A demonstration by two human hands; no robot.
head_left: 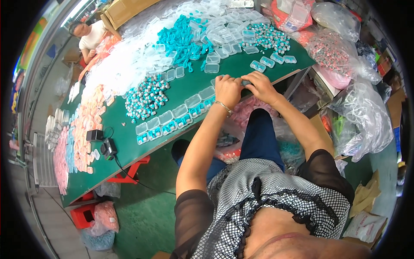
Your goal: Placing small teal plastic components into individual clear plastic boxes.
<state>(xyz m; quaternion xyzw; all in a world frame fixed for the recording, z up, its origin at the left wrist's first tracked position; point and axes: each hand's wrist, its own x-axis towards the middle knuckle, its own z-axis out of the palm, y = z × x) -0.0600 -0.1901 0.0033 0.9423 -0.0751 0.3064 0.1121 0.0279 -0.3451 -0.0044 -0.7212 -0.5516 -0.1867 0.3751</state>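
Note:
At the table's near edge, my left hand (228, 90) and my right hand (261, 87) are closed on a small clear plastic case (246, 83), mostly hidden by my fingers. To the left of my hands runs a row of open clear cases (180, 111), lids tilted back, with teal and white pieces inside. Beyond my right hand lie several closed cases (267, 62) with teal contents. A heap of small teal-and-grey pieces (147, 97) sits left of the row, and a similar heap (269, 38) lies at the far right.
The green table (129, 149) also bears teal pieces (183, 36), many clear cases (222, 32), peach cases (88, 129) and black adapters (108, 149) with a cord. Filled plastic bags (332, 52) crowd the right side. A red stool (131, 170) stands below. Another person (92, 36) sits at the far left.

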